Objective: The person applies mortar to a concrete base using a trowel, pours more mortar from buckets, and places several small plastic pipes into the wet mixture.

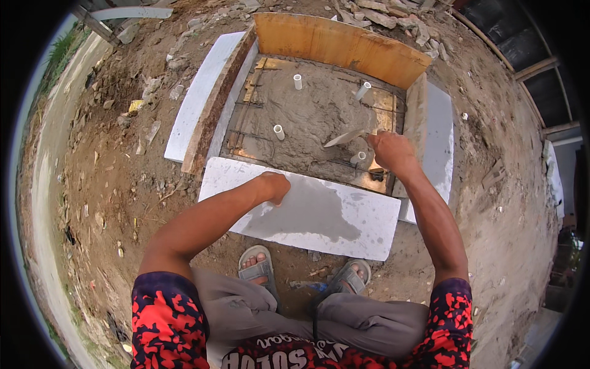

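Note:
Wet grey concrete lies inside a wooden form, heaped toward the middle. My right hand is closed round the handle of a trowel, its pointed blade against the concrete near the right side. The fist of my left hand rests on a white block along the near side, beside a wet grey patch on its top. White pipe stubs stand up from the concrete, among them one at the back and one at the front left. Thin rebar shows along the left edge of the form.
A tall wooden board walls the far side; another board runs down the left. White blocks flank the form at left and right. Broken rubble lies beyond. My sandalled feet are just behind the near block.

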{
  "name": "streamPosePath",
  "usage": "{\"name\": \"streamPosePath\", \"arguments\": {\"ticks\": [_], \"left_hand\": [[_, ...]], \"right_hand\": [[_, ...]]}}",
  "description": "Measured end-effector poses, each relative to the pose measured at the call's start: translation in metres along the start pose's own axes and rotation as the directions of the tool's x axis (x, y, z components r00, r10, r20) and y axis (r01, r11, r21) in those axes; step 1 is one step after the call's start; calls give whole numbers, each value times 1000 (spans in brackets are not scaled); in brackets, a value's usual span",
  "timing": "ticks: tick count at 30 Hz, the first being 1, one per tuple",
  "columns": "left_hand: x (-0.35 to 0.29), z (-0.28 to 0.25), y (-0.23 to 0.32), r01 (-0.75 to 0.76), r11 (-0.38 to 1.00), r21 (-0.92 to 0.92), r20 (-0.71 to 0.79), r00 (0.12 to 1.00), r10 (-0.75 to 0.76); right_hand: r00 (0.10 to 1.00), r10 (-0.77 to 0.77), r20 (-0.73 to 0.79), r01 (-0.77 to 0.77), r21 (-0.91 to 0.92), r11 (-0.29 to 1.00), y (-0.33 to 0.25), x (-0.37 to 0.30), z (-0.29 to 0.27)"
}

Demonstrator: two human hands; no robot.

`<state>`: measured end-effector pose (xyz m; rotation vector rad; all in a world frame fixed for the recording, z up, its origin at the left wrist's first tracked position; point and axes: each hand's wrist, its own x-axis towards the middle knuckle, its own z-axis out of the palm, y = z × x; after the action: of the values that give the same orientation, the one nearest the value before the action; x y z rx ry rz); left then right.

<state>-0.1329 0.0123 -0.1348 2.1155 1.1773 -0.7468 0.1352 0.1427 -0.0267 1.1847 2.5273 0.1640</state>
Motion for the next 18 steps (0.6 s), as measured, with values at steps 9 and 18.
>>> {"name": "streamPosePath", "arguments": {"ticks": [9,18], "left_hand": [[7,-21,4,17,1000,3,-9,1000,-17],[13,-42,5,42,999,20,-13,999,-42]], "right_hand": [[991,131,-14,-107,489,866,43,28,3],[994,93,57,-109,574,812,55,65,36]]}}
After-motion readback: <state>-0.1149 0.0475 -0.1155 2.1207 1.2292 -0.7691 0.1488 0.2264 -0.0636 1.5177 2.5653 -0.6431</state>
